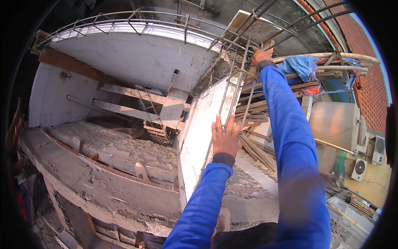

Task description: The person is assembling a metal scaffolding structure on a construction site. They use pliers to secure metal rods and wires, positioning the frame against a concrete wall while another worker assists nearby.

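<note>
My left hand (pixel 226 140) lies with fingers spread on the upper edge of a white panel (pixel 203 124), beside thin steel bars (pixel 231 97) that run along it. Farther off, my outstretched right hand (pixel 263 55) is closed around a small piece of wood (pixel 268 44) near the corner where several reinforcing bars meet. A bar cage (pixel 186 28) with bent ties runs left from that corner, above another long white panel (pixel 137 58). Part of the right hand's grip is hidden by its own back.
Below left are a rough concrete ledge (pixel 103 182) and a deep opening crossed by pale beams (pixel 137 110). Loose planks (pixel 259 149) lie right of the panel. A blue tarp (pixel 299 68), tank (pixel 335 124) and air-conditioner unit (pixel 359 169) are farther right.
</note>
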